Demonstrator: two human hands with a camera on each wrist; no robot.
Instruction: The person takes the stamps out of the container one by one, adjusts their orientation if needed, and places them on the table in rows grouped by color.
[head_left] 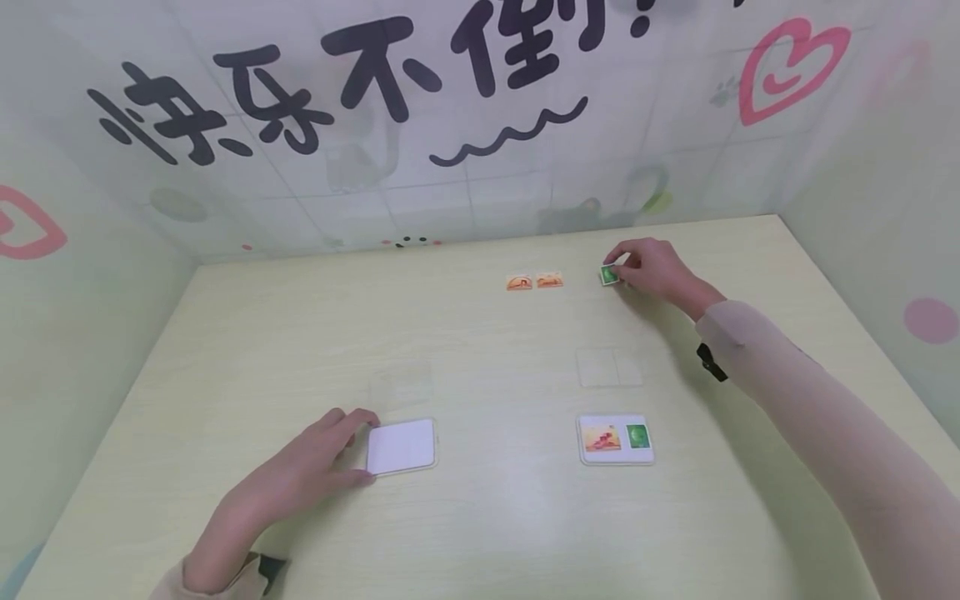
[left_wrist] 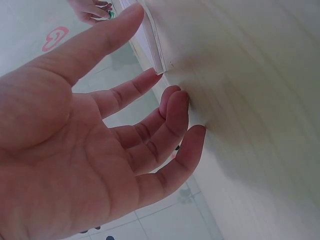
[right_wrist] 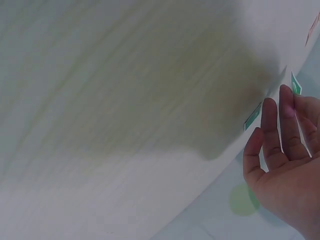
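While the right hand (head_left: 651, 267) pinches a small green picture (head_left: 608, 275) between thumb and forefinger near the back of the counter (head_left: 487, 533), the left hand (head_left: 303, 458) holds a blank white card (head_left: 401, 447) by its left side, thumb at the near corner and forefinger at the far one. The two hands are well apart. Just left of the pinched piece lie two orange pictures (head_left: 519, 283), side by side; in the right wrist view another green piece (right_wrist: 252, 117) lies beside the fingers. Nearer the person, at right, is a second card (head_left: 615, 456) bearing two pictures — one orange and red (head_left: 602, 438), the other green (head_left: 637, 436). Beyond each card, a faint transparent rectangle (head_left: 609, 367) lies flat.
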